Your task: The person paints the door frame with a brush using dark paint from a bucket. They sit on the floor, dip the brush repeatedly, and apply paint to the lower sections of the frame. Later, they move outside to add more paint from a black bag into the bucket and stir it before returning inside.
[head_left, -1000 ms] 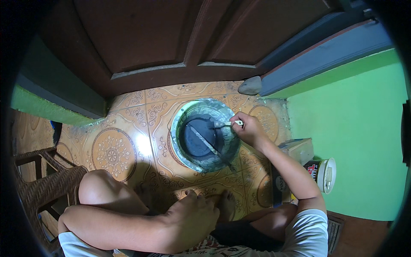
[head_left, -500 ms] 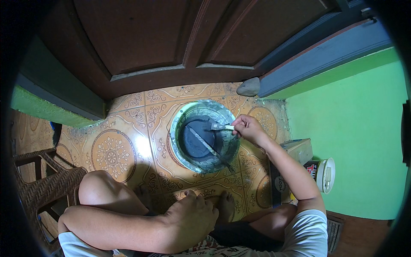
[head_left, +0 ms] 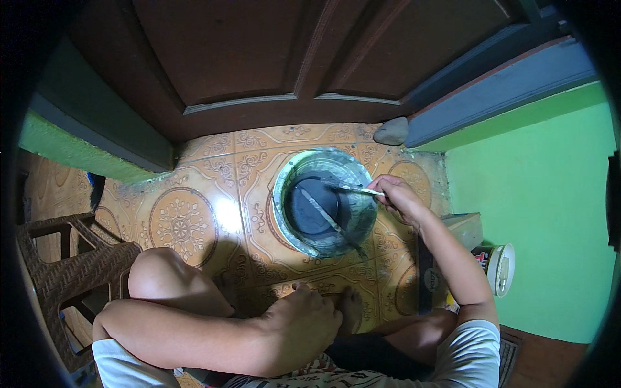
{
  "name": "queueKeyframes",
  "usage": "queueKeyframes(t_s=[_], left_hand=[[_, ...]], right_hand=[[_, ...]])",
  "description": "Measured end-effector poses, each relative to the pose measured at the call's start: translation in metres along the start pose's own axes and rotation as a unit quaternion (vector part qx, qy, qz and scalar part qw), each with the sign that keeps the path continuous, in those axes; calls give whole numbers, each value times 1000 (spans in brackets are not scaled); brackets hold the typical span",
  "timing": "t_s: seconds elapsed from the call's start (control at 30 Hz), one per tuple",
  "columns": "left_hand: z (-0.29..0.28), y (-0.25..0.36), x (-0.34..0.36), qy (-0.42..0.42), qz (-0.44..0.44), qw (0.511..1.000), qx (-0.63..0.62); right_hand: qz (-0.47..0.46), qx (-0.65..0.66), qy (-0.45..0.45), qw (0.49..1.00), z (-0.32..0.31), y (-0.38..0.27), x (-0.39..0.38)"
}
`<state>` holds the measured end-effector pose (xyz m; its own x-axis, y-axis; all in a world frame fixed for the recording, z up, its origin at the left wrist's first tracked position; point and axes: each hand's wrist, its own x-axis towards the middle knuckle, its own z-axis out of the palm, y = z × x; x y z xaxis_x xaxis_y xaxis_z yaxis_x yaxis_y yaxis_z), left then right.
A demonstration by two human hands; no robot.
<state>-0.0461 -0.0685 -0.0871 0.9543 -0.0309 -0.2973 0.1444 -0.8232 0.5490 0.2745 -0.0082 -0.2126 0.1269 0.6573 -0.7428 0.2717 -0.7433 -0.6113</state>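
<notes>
Patterned tile floor [head_left: 184,226], orange-brown, scrollwork and round medallions, bright glare patch left of the bucket. Nearest: person seated low, pale sleeves, printed shirt front, dark shorts, bare knees and feet. Left forearm lies across the left knee; left hand [head_left: 304,320] hangs over the lap, back of hand up, fingers loosely bent, undersides hidden, so cannot tell if anything is in them. Brown woven-pattern plastic chair [head_left: 90,258] at far left, beside the left knee.

Right arm reaches forward; right hand [head_left: 400,196] pinches the pale handle of a paintbrush [head_left: 362,191] between thumb and fingers at the bucket's right rim. Brush points left, its dark bristle end over the inside of the bucket; contact with the liquid unclear. Bucket [head_left: 359,178] stands on the tiles ahead of the feet, pale green, wall smeared grey, holding dark grey liquid [head_left: 310,218]. Paint-stained stick [head_left: 322,212] lies slantwise across it, lower end over the near-right rim.

Right of the right forearm: cardboard box [head_left: 467,227], and near it a white-rimmed tub [head_left: 507,271] tipped on its side. Farther: bright green wall [head_left: 537,194] on the right, grey stone [head_left: 391,131] by the blue-grey door frame [head_left: 498,87], dark brown panelled door [head_left: 233,58] at the back.
</notes>
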Motion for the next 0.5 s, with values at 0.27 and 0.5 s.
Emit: queueKeyframes(t_s=[0.27,0.5], left_hand=[[-22,-2,9,-74,-5,997,-17],[-44,12,21,-46,-6,997,-67]], right_hand=[[28,63,-70,995,-17,-5,-4],[-31,209,-132,969,-62,-8,-8]])
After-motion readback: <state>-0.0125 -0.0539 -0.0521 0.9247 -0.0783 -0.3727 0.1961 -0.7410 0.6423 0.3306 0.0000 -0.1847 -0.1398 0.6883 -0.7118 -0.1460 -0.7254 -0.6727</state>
